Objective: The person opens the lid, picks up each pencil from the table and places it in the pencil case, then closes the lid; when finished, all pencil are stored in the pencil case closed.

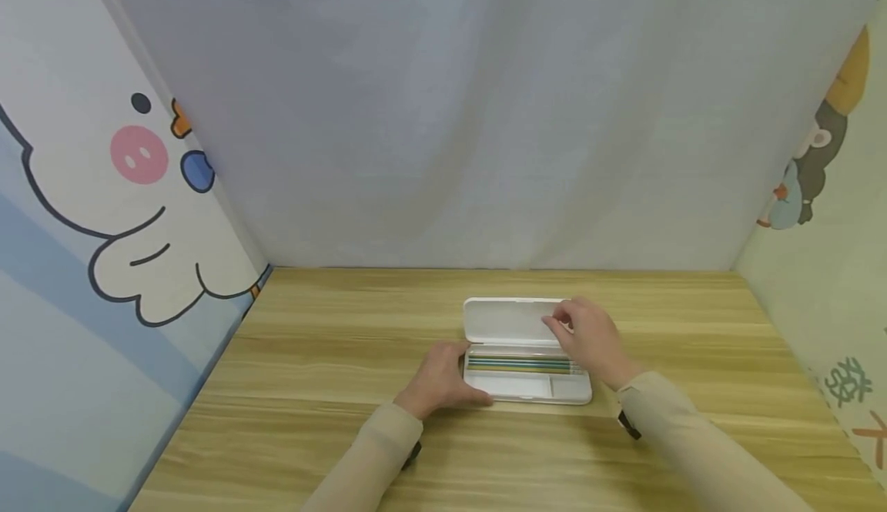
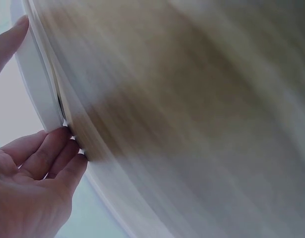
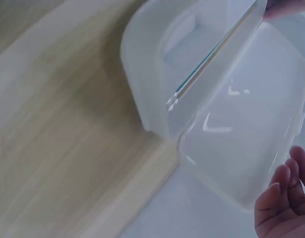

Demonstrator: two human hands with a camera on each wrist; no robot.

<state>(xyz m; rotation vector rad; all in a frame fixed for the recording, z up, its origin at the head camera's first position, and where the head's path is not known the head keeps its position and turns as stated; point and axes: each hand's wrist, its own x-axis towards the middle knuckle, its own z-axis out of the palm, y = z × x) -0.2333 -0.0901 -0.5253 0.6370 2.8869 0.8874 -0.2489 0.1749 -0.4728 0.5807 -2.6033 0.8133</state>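
A white pencil case (image 1: pixel 516 399) lies on the table with its hinged lid (image 1: pixel 506 319) raised away from me. Several pencils (image 1: pixel 520 363) in green, blue and yellow tones lie side by side in the back compartment. My left hand (image 1: pixel 443 379) grips the case's left end, thumb along the front edge and fingers at the back corner. The right hand (image 1: pixel 590 341) hovers over the right end of the case, its loosely bent fingers close to the lid's right edge. In the right wrist view, those fingertips (image 3: pixel 280 184) are right at the lid's rim.
The wooden table (image 1: pixel 333 327) runs back to a grey curtain (image 1: pixel 430 127). Printed cartoon panels stand along the left (image 1: pixel 76 189) and the right (image 1: pixel 825 281). A small divided compartment (image 1: pixel 564 386) forms the case's front right corner.
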